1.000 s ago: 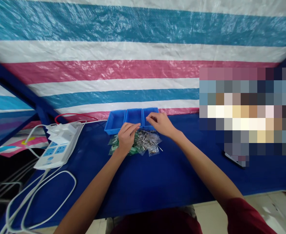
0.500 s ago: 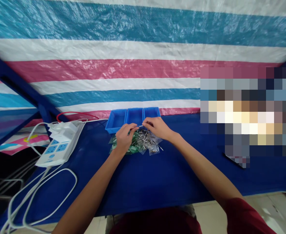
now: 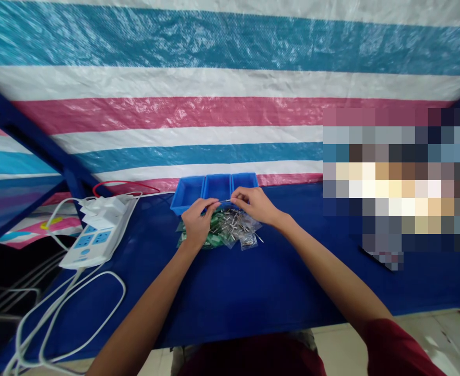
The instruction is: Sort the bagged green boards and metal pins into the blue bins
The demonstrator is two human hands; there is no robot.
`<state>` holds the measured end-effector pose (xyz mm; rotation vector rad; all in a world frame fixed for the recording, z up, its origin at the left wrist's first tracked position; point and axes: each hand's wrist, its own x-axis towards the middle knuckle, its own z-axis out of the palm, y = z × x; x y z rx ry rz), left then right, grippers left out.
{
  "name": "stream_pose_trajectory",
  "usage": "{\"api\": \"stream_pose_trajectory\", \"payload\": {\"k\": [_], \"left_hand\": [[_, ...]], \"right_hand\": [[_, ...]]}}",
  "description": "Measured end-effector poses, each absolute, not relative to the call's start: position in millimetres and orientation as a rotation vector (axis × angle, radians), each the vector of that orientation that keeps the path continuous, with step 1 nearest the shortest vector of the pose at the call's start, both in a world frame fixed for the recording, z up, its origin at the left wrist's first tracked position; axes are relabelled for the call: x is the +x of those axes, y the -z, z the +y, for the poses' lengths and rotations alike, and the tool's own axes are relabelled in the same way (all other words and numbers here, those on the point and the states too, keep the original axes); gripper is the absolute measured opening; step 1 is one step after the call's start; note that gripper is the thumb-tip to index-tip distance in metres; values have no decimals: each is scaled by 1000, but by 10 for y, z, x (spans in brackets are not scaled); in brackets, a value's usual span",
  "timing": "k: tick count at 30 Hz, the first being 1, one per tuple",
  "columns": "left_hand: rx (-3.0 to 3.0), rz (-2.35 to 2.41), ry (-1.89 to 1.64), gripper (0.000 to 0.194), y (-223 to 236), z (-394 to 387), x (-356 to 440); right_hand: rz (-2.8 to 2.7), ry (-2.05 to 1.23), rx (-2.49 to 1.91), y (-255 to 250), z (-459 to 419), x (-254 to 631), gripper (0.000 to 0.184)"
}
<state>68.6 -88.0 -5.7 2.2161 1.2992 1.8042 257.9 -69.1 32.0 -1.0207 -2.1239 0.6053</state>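
Observation:
A heap of small metal pins and green parts in clear plastic bags [image 3: 230,232] lies on the blue table [image 3: 253,287]. My left hand [image 3: 198,222] and my right hand [image 3: 253,203] hover just above the heap, fingertips pinched and nearly meeting. Between them runs a thin metal pin [image 3: 225,200], each hand pinching one end. Three small blue trays [image 3: 214,187] stand in a row right behind the hands.
A white power strip [image 3: 96,235] with plugged chargers and looping white cables sits at the left, a red cable behind it. A striped tarp wall rises behind the table. A dark phone [image 3: 378,256] lies at the right under a blurred patch.
My right hand came back from over the right tray toward the left hand. Both hands now pinch a thin pin between them above the heap.

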Motion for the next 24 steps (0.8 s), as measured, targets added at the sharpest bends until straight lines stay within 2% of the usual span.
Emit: {"api": "stream_pose_trajectory", "payload": {"k": [8,14,19,24], "left_hand": [[2230,1591,-1994,20,-86,-627,354],[2481,1937,-1220,31,69,-435,0],[2501,1701,-992,39,234,-447,-49],[2535,1598,-915,43,244,-386,-62]], "right_hand": [[-1973,-532,-1146,-436,-693,2650,24],[-1950,-301,-1367,-350,-704,2693,19],[-1925,-88,-1496,65,-764,2750,25],[-1954,-99,-1485,298,-793,2804,30]]}}
